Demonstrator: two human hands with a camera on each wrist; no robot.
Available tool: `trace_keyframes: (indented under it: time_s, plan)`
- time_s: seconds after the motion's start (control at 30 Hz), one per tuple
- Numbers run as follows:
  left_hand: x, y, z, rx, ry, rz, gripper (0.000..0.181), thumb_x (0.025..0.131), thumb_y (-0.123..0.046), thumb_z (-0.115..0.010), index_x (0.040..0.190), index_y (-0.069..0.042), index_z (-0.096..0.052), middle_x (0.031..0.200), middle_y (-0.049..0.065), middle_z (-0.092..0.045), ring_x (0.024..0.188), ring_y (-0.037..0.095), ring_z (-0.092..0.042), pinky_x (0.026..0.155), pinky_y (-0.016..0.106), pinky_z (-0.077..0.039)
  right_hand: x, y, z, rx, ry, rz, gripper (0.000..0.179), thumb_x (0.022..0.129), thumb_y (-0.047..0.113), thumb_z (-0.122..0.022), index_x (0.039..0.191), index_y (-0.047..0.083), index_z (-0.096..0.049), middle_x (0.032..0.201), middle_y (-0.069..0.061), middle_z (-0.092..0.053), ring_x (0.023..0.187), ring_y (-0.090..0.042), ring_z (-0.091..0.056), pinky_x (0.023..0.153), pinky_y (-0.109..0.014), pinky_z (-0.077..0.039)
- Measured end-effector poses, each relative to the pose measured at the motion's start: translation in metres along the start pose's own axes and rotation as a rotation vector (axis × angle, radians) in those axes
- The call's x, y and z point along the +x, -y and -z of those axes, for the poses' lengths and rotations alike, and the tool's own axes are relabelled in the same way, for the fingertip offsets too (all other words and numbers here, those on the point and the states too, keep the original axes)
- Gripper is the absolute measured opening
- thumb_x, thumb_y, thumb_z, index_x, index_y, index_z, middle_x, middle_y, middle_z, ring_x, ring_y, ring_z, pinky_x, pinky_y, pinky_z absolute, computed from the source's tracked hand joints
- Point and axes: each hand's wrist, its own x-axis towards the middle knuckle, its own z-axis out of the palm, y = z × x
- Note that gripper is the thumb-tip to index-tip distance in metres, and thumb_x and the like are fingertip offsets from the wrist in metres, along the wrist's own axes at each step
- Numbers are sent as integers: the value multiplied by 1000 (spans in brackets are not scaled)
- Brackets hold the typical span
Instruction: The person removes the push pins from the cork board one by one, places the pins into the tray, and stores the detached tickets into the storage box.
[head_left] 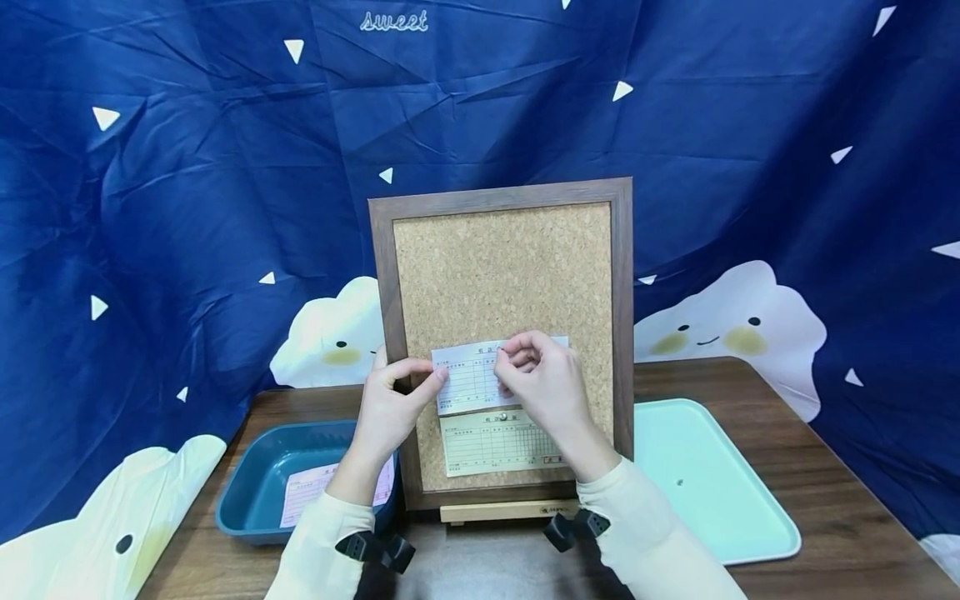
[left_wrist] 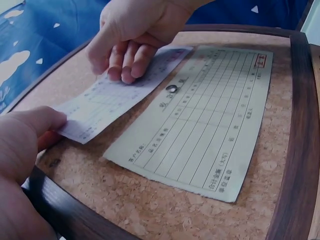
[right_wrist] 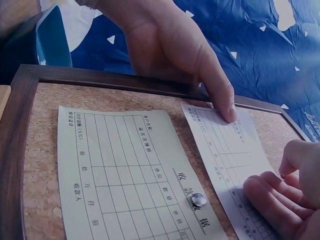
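Note:
A white receipt slip [head_left: 463, 379] lies against the corkboard [head_left: 502, 275], just above a pale green receipt slip [head_left: 487, 446]. My left hand [head_left: 395, 406] pinches the white slip's left edge, thumb in front. At the slip's upper middle, my right hand [head_left: 546, 379] holds a tiny thumbtack [right_wrist: 282, 176] between thumb and forefinger, mostly hidden by the fingertips. The other fingers of that hand are curled near the paper, covering part of its print. A silver thumbtack [right_wrist: 199, 200] fixes the green slip at its top middle.
The brown-framed board leans on a wooden stand [head_left: 510, 511] on the table. To the left is a dark blue bin [head_left: 251, 467] with a pink slip [head_left: 303, 492] inside. A mint tray [head_left: 712, 475] at the right bears a small dark speck. Behind hangs a blue curtain [head_left: 225, 167].

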Motion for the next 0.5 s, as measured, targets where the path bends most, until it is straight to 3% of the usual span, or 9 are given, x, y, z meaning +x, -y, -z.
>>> trace_keyframes:
  time_s: [0.03,0.13,0.27,0.37,0.5]
  plan:
    - [0,0,0,0,-1,0,15,96,-22,-84,104,-9,-84,132,14,-53,123,27,-48,104,46,-43,0,0,1,-1,1,-4,6,91,5,-77,96,3,-74,76,-6,-77,60,-12,-70,58,-22,-57]
    - [-2,0,-1,-6,-5,8,16,96,-22,-84,104,-8,-84,157,21,-44,148,36,-39,118,59,-37,-1,0,3,-9,7,-13,6,91,5,-78,96,3,-75,79,-7,-78,64,-13,-71,62,-21,-58]
    - [-4,1,0,-4,-7,24,17,97,-22,-82,104,-6,-83,178,26,-13,167,44,-6,129,73,-18,-1,0,5,-7,10,2,8,91,4,-78,97,-1,-75,83,-10,-79,68,-16,-73,66,-19,-59]
    - [-5,0,0,-6,-11,23,17,97,-21,-82,104,-6,-82,178,26,-13,167,45,-5,128,74,-17,-1,1,6,2,15,16,9,92,3,-77,97,-3,-75,85,-12,-79,71,-18,-75,68,-17,-59]
    - [-4,-1,0,-17,-20,-1,16,96,-20,-82,102,-5,-82,165,21,-33,154,40,-30,122,66,-30,-2,1,8,1,19,23,8,92,3,-78,97,-2,-75,87,-11,-79,73,-18,-74,68,-16,-59]
